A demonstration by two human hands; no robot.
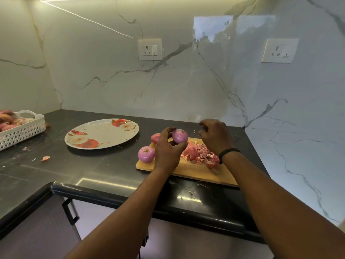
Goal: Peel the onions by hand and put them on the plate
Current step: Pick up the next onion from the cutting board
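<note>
Three peeled onions show in the head view: one held up in the left hand (168, 148), one (146, 154) resting at the near left corner of the wooden board (196, 171), and a third (155, 137) at the board's far left edge, partly hidden behind the left hand. The held onion (179, 136) sits between the thumb on its far side and the fingertips below and in front, just above the board. The right hand (214, 138) hovers beside it over the pile of skins (200, 155), its fingers loosely curled; I cannot tell whether they pinch a scrap of skin or hold nothing. The flowered plate (87, 134) lies to the left on the dark counter (56, 169), well apart from the board, with no onion on it. A white basket (24, 130) with more unpeeled onions stands at the far left. I judge the bare onion to be firm, fairly light and smooth enough to slip, so a wrap around its widest part with thumb opposite fingers looks safest; its round shape means it may roll on the shallow plate unless set down on a flat cut end.
</note>
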